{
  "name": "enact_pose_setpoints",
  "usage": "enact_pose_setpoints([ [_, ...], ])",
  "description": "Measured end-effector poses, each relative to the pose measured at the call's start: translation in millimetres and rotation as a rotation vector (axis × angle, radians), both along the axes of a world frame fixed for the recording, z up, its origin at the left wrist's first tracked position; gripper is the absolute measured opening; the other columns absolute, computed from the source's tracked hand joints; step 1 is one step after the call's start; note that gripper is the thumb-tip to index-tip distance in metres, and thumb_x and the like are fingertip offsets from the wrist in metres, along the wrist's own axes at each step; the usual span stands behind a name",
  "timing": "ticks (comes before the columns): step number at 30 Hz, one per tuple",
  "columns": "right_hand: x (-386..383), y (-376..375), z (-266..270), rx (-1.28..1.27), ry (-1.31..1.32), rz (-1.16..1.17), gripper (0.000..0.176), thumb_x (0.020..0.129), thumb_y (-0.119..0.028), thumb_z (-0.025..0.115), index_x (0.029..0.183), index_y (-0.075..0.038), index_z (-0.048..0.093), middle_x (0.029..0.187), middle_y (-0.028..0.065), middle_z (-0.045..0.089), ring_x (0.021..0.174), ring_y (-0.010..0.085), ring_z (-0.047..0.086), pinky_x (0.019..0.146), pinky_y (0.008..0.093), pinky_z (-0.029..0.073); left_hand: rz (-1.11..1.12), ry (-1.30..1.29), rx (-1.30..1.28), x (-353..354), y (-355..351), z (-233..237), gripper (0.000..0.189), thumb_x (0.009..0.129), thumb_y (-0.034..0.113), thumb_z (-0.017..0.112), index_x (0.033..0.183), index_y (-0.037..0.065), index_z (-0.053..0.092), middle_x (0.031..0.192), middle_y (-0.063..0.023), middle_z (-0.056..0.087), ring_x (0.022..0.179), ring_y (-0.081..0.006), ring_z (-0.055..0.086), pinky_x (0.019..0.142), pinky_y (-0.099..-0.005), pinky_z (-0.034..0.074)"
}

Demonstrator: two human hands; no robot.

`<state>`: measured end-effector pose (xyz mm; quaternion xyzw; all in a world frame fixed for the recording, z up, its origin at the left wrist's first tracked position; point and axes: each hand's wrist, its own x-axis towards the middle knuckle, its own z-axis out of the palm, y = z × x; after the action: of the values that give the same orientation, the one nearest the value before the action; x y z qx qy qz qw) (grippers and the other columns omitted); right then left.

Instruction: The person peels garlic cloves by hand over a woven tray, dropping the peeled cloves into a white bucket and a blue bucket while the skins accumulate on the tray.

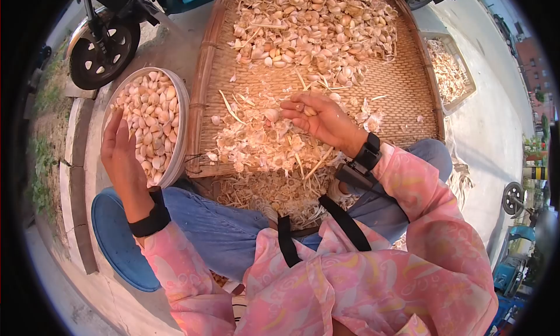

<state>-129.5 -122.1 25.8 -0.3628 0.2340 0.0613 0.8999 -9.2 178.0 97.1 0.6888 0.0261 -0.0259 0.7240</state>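
- right hand (318, 121) is over the middle of the big round woven bamboo tray (402, 85), palm turned up; thumb and fingertips are closed on one small pale garlic clove (310, 110); which way the clove's long axis points is too small to tell
- left hand (122, 155) is flat and spread, holding nothing; it hovers over the near edge of the round white bowl of peeled cloves (184, 111); can't tell if it actually touches them
- the bit that matters: the bowl lies to the left of the held clove, just outside the tray's left rim; the left hand is right at it and the right hand is well apart from it
- heap of papery garlic skins and stalks (256, 142) lies just under and on the near side of the right hand
- pile of unpeeled garlic cloves (315, 21) is on the far side of the tray, beyond the right hand's fingertips; the right hand is clearly the nearer one
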Motion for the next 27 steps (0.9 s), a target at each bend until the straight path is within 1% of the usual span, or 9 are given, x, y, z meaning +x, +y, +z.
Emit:
enact_pose_setpoints([
  [4,-2.0,54.1,23.8,-0.579,-0.307,0.317,0.024,0.093,-0.021,0.047,0.105,-0.001,0.050,0.098,0.0125,0.057,0.085,0.0196,0.059,0.073,0.0262,0.048,-0.446,0.812,-0.834,-93.1,-76.4,-44.7,0.061,0.089,0.046,0.047,0.125,-0.002,0.037,0.122,-0.0208,0.044,0.112,-0.0341,0.045,0.091,-0.0443,0.040],
  [5,-3.7,61.3,34.1,-0.827,-0.425,0.497,0.025,0.092,-0.022,0.047,0.106,-0.001,0.050,0.097,0.0122,0.057,0.086,0.0197,0.058,0.076,0.0268,0.046,-0.369,0.933,-1.097,-106.6,-85.9,-68.6,0.051,0.091,0.040,0.045,0.120,-0.002,0.040,0.117,-0.0213,0.046,0.107,-0.0341,0.049,0.087,-0.0408,0.045],
  [6,-3.0,65.4,29.4,-1.189,-0.793,0.397,0.022,0.091,-0.021,0.049,0.101,-0.002,0.053,0.092,0.0111,0.056,0.080,0.0202,0.057,0.072,0.0279,0.044,-0.220,0.943,-1.254,-110.3,-90.9,-73.5,0.044,0.092,0.036,0.044,0.116,-0.002,0.043,0.111,-0.0197,0.049,0.097,-0.0299,0.052,0.077,-0.0347,0.048],
  [7,-4.2,59.5,30.0,-1.247,-0.762,0.344,0.021,0.090,-0.021,0.050,0.098,-0.002,0.053,0.090,0.0125,0.055,0.079,0.0239,0.056,0.071,0.0309,0.044,-0.064,0.949,-1.405,-112.7,-93.2,-74.9,0.038,0.093,0.032,0.044,0.112,-0.001,0.045,0.104,-0.0181,0.051,0.088,-0.0256,0.055,0.067,-0.0287,0.050],
  [12,8.7,-40.3,13.5,-1.809,-0.373,0.244,0.017,0.084,-0.019,0.054,0.087,-0.003,0.055,0.084,0.0158,0.054,0.077,0.0320,0.055,0.066,0.0401,0.044,-0.121,0.383,-0.967,-88.8,18.6,-42.4,0.026,0.094,0.024,0.044,0.096,-0.001,0.052,0.081,-0.0091,0.050,0.060,-0.0089,0.043,0.042,-0.0177,0.034],
  [17,5.3,-66.5,-12.4,-1.955,-0.313,0.436,0.015,0.081,-0.018,0.058,0.084,-0.004,0.054,0.079,0.0142,0.053,0.075,0.0330,0.055,0.063,0.0417,0.043,0.564,0.047,0.639,-84.0,164.3,-37.0,0.032,0.090,0.025,0.049,0.104,-0.002,0.058,0.096,-0.0118,0.058,0.074,-0.0124,0.052,0.070,-0.0228,0.042],
  [20,1.4,-60.4,-16.9,-1.930,-0.441,0.351,0.014,0.080,-0.017,0.058,0.085,-0.005,0.053,0.078,0.0134,0.053,0.073,0.0332,0.055,0.062,0.0418,0.044,0.471,-0.108,0.965,-84.1,196.3,-58.2,0.034,0.089,0.025,0.051,0.108,-0.002,0.057,0.100,-0.0103,0.058,0.088,-0.0161,0.054,0.079,-0.0264,0.042],
  [23,-6.1,-43.2,-4.1,-1.878,-0.549,0.289,0.013,0.080,-0.014,0.059,0.086,-0.005,0.051,0.080,0.0133,0.052,0.072,0.0332,0.054,0.062,0.0411,0.044,0.239,-0.125,0.599,-95.6,79.5,-18.2,0.033,0.089,0.023,0.051,0.111,-0.001,0.056,0.101,-0.0090,0.060,0.090,-0.0148,0.056,0.078,-0.0262,0.042],
  [27,-21.7,-12.3,20.5,-1.687,-0.704,0.312,0.017,0.077,-0.009,0.061,0.089,-0.006,0.050,0.081,0.0119,0.049,0.072,0.0315,0.054,0.060,0.0376,0.044,-0.427,0.027,0.306,-125.9,-67.8,-5.7,0.043,0.092,0.030,0.047,0.123,0.000,0.044,0.099,-0.0116,0.061,0.073,-0.0115,0.060,0.055,-0.0185,0.042],
])
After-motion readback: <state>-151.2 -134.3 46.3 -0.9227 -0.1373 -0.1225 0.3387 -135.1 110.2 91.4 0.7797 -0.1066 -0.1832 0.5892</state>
